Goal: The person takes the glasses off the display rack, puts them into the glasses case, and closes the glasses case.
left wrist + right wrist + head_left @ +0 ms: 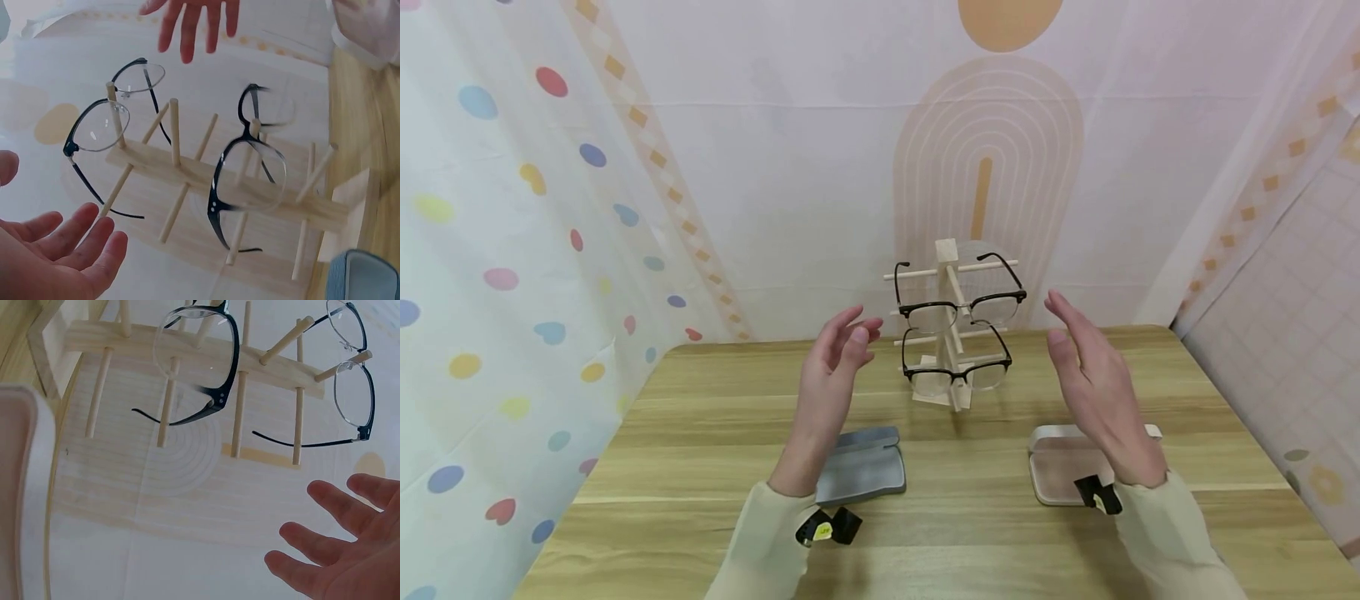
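Note:
Two pairs of glasses hang on a wooden peg stand (947, 275). The upper glasses (930, 307) have dark brow bars and a thin metal bridge; the lower glasses (958, 377) have black upper frames. To the left of the stand, my left hand (835, 367) is raised with relaxed fingers and holds nothing. On the other side my right hand (1093, 379) is held up, fingers extended, apart from the glasses. In the left wrist view, fingertips (94, 219) come near the temple of the upper pair without visibly gripping it. The right wrist view shows spread fingers (337, 506) below the same pair.
An open grey-blue glasses case (868, 475) lies on the wooden table (700, 467) below my left hand. Another open case, white with a pinkish inside (1060, 471), is partly covered by my right wrist. A patterned curtain (790, 167) hangs behind.

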Demonstrator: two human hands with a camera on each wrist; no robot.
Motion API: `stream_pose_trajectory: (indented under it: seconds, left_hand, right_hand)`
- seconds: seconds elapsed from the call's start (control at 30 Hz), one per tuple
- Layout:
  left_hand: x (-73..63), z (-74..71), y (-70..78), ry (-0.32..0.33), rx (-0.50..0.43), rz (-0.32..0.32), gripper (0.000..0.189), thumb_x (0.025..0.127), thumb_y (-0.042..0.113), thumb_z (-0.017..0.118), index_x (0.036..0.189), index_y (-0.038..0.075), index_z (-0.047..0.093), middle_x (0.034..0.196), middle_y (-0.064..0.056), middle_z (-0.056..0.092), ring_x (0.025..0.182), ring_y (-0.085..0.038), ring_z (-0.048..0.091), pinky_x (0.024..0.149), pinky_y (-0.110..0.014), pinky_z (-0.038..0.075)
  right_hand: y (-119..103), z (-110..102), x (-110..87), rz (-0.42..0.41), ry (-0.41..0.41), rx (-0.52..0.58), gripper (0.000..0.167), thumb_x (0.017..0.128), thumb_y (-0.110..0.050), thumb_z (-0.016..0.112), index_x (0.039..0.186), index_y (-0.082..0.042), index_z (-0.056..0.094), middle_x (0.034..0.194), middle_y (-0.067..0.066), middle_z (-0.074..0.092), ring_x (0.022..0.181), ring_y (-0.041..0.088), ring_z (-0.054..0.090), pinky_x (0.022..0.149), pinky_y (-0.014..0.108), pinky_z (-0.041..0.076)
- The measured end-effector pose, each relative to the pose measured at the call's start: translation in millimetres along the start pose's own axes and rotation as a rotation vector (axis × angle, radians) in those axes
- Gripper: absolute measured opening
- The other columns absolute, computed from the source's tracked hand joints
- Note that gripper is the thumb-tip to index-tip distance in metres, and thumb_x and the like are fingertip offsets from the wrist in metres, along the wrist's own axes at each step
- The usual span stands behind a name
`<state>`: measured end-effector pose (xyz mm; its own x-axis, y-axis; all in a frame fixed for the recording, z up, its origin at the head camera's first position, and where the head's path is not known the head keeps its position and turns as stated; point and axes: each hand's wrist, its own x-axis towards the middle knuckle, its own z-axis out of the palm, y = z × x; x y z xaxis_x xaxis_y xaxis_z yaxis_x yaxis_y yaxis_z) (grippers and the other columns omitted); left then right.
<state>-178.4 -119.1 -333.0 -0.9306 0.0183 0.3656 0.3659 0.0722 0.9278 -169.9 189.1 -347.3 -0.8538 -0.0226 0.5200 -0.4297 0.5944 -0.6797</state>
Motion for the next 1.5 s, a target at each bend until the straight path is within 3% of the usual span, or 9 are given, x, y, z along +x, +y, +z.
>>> stream_pose_trajectory:
  seconds: [0.3, 0.67, 1.07, 1.33, 1.5]
  left_hand:
    - [7.0, 9.6, 3.0, 0.002, -0.155, -0.024, 0.043, 0.112, 0.024, 0.048, 0.149, 0.002, 0.048, 0.134, -0.021, 0.065, 0.124, -0.031, 0.062, 0.104, -0.044, 0.053]
    - [17.1, 22.9, 10.7, 0.027, -0.308, -0.094, 0.040, 0.109, 0.016, 0.054, 0.147, 0.002, 0.049, 0.124, -0.021, 0.067, 0.118, -0.032, 0.066, 0.098, -0.037, 0.056]
    - [24.1, 31.3, 13.0, 0.061, -0.343, -0.136, 0.041, 0.106, 0.013, 0.059, 0.144, 0.001, 0.052, 0.111, -0.012, 0.068, 0.105, -0.021, 0.069, 0.095, -0.034, 0.057]
    - [28.2, 34.6, 13.5, 0.077, -0.345, -0.136, 0.040, 0.105, 0.009, 0.061, 0.142, -0.003, 0.053, 0.100, -0.004, 0.067, 0.098, -0.018, 0.068, 0.091, -0.032, 0.058]
    - [30.0, 36.2, 11.9, 0.091, -0.342, -0.131, 0.036, 0.104, 0.007, 0.061, 0.139, -0.001, 0.056, 0.102, -0.005, 0.067, 0.100, -0.022, 0.067, 0.091, -0.033, 0.058]
  right_hand:
    - [-5, 5, 8.0, 0.031, 0.020, 0.069, 0.051, 0.113, -0.040, 0.034, 0.161, -0.023, 0.038, 0.155, 0.003, 0.051, 0.139, 0.033, 0.048, 0.109, 0.058, 0.037]
    - [-11, 8, 19.8, 0.089, 0.016, 0.166, 0.052, 0.113, -0.046, 0.030, 0.160, -0.025, 0.041, 0.151, 0.004, 0.056, 0.144, 0.028, 0.044, 0.112, 0.058, 0.035]
    - [-18, 12, 32.0, 0.136, 0.016, 0.298, 0.055, 0.113, -0.047, 0.031, 0.157, -0.018, 0.046, 0.143, 0.016, 0.060, 0.131, 0.027, 0.057, 0.111, 0.049, 0.044]
    - [-21, 14, 38.4, 0.124, 0.034, 0.358, 0.054, 0.113, -0.044, 0.033, 0.152, -0.012, 0.052, 0.134, 0.019, 0.064, 0.118, 0.018, 0.062, 0.100, 0.024, 0.051]
    - [-22, 16, 41.8, 0.117, 0.038, 0.378, 0.055, 0.113, -0.043, 0.034, 0.151, -0.007, 0.053, 0.129, 0.023, 0.065, 0.113, 0.019, 0.064, 0.096, 0.019, 0.052]
